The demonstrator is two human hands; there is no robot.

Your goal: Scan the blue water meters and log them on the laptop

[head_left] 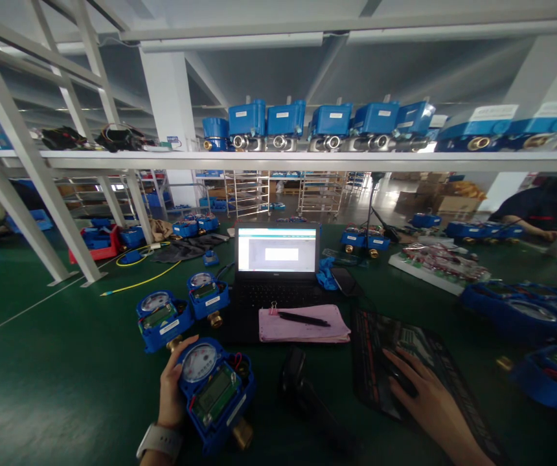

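My left hand (172, 378) grips the side of a blue water meter (217, 388) with a round dial, a small display on a green circuit board and a brass fitting. On the right, my right hand (417, 382) rests closed over a black computer mouse (401, 377) on a dark patterned mouse pad (366, 362). Between the hands lies a black barcode scanner (302, 395). Behind it a laptop (277, 255) stands with its screen lit. A pink notepad (305, 327) with a binder clip and a black pen (305, 318) lies across the laptop's front.
Two more water meters (164, 320) stand left of the laptop. Others crowd the right side (516, 310) near a white tray (424, 275) of wired parts. A phone (346, 282) lies beside the laptop. Overhead runs a shelf (278, 160) of blue meters. A person (531, 207) sits far right.
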